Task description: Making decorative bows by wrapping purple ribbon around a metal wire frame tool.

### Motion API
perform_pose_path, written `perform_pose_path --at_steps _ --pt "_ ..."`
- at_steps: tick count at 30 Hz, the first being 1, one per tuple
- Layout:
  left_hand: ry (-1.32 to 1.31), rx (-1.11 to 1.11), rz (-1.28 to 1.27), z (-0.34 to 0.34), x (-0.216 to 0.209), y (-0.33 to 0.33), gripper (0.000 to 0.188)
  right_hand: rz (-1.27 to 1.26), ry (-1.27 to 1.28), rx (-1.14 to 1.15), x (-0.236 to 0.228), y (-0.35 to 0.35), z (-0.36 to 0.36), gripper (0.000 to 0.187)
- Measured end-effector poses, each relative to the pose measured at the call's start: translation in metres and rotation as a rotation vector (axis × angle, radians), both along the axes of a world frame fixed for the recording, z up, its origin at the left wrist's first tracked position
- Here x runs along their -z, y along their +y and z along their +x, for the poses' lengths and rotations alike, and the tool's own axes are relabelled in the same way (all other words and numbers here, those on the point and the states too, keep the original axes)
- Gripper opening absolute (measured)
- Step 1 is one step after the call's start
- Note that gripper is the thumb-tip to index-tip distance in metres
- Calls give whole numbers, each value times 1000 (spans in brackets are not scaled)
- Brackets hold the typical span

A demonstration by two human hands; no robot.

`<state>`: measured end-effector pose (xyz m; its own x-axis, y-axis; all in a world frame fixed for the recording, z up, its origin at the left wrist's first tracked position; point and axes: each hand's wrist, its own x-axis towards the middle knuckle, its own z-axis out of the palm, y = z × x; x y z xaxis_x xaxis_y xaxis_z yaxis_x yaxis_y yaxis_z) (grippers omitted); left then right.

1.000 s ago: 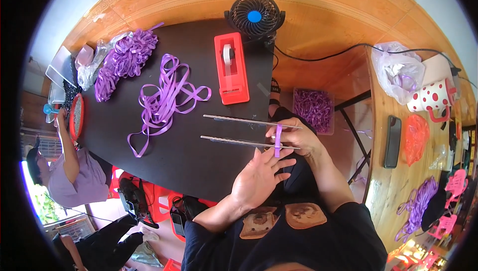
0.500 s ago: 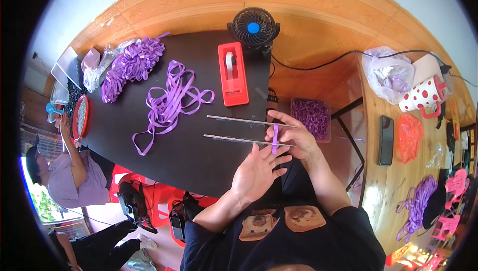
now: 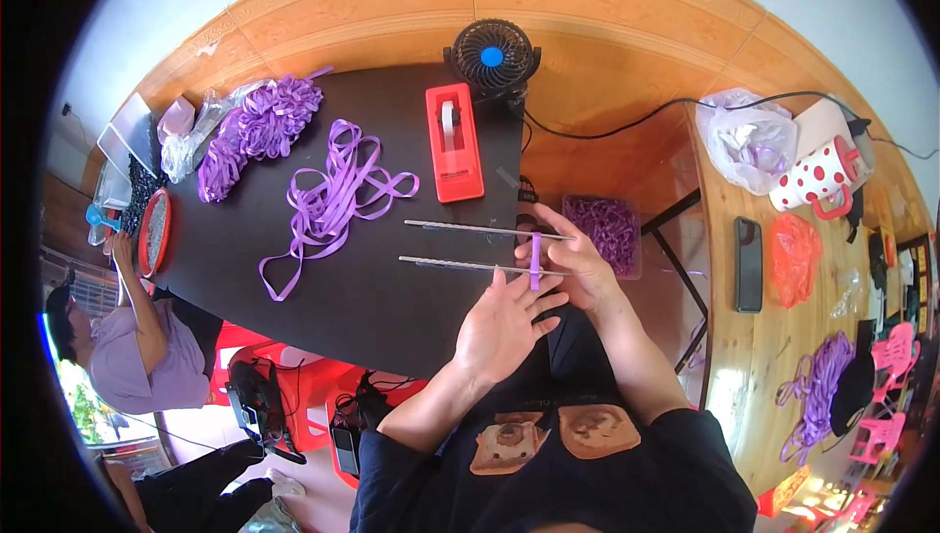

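Head view — ribbon pieces in clear box

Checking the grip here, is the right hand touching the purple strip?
Touching. The head view shows the right hand pinching the short purple strip between its fingers, beside the two thin rods at the black table's edge.

right hand: my fingertips disappear behind the purple strip and my left hand, so I can't judge the grip.
rod ends: the two metal rods vanish under my right hand.
clear box: just beyond my right hand, contents too small to tell.
co-worker: far to my left, partly cut by the dark rim.
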<state>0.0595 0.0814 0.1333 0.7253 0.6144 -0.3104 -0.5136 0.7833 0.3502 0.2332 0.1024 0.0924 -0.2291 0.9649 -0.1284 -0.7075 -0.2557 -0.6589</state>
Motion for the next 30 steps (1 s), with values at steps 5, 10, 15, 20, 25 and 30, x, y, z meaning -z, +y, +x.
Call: perform_pose_path --at_steps 5,10,15,20,25,30 --pt "0 4 8 1 -2 -2 68 -118 -96 83 -2 4 -1 73" --pt "27 -4 -18 0 -1 -3 69 -137 -213 116 -6 4 -7 70" --pt "1 6 3 2 -4 -2 70 -19 -22 -37 30 12 7 69" --pt "10 8 -11 3 -3 3 70 40 257 -78 61 12 2 75" --pt "78 2 61 3 -1 -5 64 299 450 -188 36 14 -4 83" --pt "215 101 88 3 -4 -19 57 58 184 -37 31 17 -13 55"
